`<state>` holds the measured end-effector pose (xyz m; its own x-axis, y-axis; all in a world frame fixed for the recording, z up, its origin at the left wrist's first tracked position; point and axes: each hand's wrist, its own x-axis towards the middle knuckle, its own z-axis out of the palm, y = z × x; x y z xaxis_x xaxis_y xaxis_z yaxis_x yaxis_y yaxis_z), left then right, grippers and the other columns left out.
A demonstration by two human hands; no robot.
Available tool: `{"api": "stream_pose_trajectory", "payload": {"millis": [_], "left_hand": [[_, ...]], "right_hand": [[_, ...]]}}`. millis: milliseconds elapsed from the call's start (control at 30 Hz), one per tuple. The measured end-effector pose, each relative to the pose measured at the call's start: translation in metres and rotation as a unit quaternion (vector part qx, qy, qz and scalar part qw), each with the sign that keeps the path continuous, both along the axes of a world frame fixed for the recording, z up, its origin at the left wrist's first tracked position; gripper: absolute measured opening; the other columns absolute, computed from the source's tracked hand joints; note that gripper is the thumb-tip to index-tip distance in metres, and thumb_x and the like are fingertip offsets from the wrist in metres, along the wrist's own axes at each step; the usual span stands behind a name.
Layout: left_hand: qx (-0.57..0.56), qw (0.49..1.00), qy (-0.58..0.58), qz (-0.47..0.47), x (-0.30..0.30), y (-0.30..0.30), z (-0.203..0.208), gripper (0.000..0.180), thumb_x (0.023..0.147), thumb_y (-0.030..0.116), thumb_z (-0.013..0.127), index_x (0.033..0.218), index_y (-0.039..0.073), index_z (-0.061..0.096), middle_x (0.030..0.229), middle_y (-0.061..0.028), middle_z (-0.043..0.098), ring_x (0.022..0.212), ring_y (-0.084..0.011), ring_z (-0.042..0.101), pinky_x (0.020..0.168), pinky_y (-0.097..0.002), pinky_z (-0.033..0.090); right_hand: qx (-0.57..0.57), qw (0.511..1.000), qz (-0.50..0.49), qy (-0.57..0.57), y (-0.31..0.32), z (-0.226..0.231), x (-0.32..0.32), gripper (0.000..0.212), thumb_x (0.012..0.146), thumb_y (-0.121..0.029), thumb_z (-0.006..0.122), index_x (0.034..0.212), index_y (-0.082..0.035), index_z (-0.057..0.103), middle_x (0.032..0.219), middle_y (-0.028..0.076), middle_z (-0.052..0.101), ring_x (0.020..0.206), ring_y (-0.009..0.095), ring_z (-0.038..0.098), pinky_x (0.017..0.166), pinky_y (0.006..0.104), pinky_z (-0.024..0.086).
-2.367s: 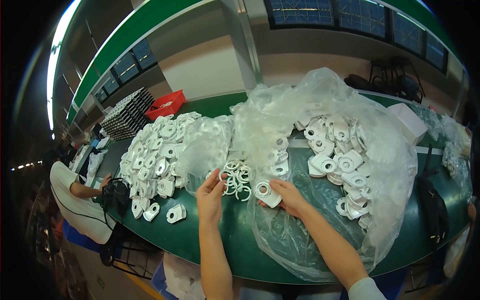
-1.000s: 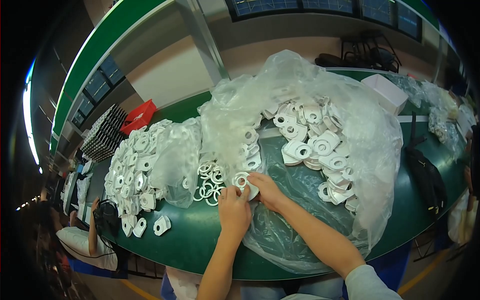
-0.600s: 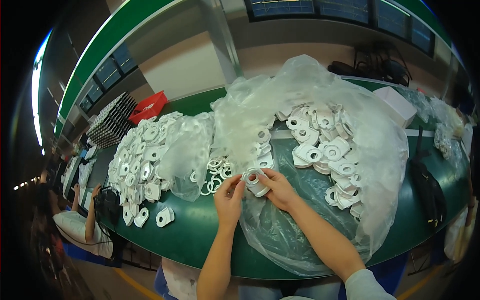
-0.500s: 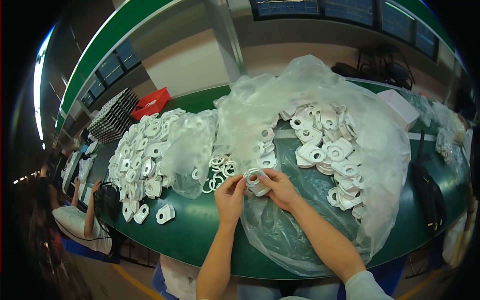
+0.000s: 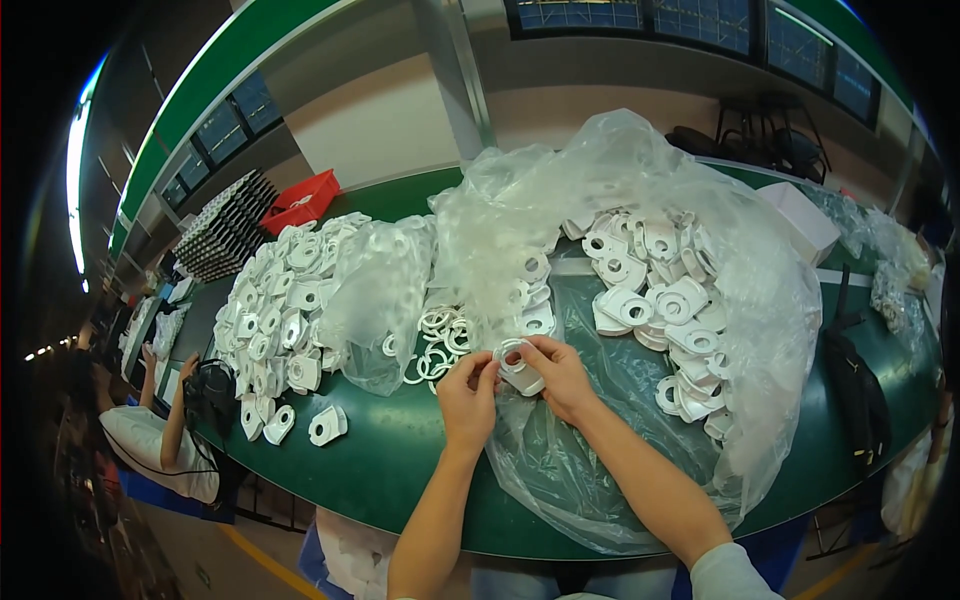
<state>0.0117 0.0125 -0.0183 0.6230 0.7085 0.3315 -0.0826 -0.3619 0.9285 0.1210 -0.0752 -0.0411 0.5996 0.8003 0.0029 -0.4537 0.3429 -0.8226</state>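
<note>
Over the near edge of a clear plastic bag, both hands meet at one white plastic part (image 5: 524, 379) with a round hole. My right hand (image 5: 566, 380) grips its right side, thumb and fingers closed on it. My left hand (image 5: 468, 402) is closed in a pinch at the part's left edge. A pale ring (image 5: 511, 346) shows around the hole, partly hidden by my fingers; I cannot tell whether it is seated. Loose white rings (image 5: 436, 358) lie just beyond my left hand.
White parts (image 5: 275, 310) are heaped at the left, partly under plastic film. More parts (image 5: 680, 300) spill from the large clear bag (image 5: 770, 400). A red bin (image 5: 318, 197) and stacked trays (image 5: 226, 228) stand far left. A black strap-like item (image 5: 858, 390) lies right. Another person (image 5: 165, 450) sits left.
My left fingers have drawn slightly down from the top of the ring to the part's left edge. The part has tilted a little, and my right hand stays on it.
</note>
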Motion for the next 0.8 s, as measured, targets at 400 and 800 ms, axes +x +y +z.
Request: {"api": "stream_pose_trajectory", "payload": {"millis": [400, 800], "left_hand": [[0.136, 0.989, -0.038, -0.034, -0.004, 0.007, 0.018, 0.018, 0.080, -0.001, 0.060, 0.097, -0.003, 0.062, 0.082, -0.0059, 0.061, 0.068, -0.0110, 0.056, 0.062, -0.0225, 0.044], [0.181, 0.983, -0.010, -0.008, -0.007, 0.007, 0.018, 0.013, 0.075, 0.001, 0.065, 0.088, -0.001, 0.066, 0.073, -0.0099, 0.061, 0.063, -0.0174, 0.058, 0.059, -0.0254, 0.044]], "right_hand": [[-0.025, 0.991, -0.027, -0.128, -0.003, 0.009, -0.007, 0.017, 0.086, -0.013, 0.058, 0.093, 0.001, 0.065, 0.081, 0.004, 0.065, 0.077, 0.009, 0.057, 0.069, 0.0221, 0.045], [-0.031, 0.987, 0.033, -0.155, -0.002, 0.004, -0.002, 0.016, 0.086, -0.014, 0.057, 0.088, 0.000, 0.064, 0.076, 0.000, 0.061, 0.070, 0.007, 0.053, 0.065, 0.0212, 0.042]]}}
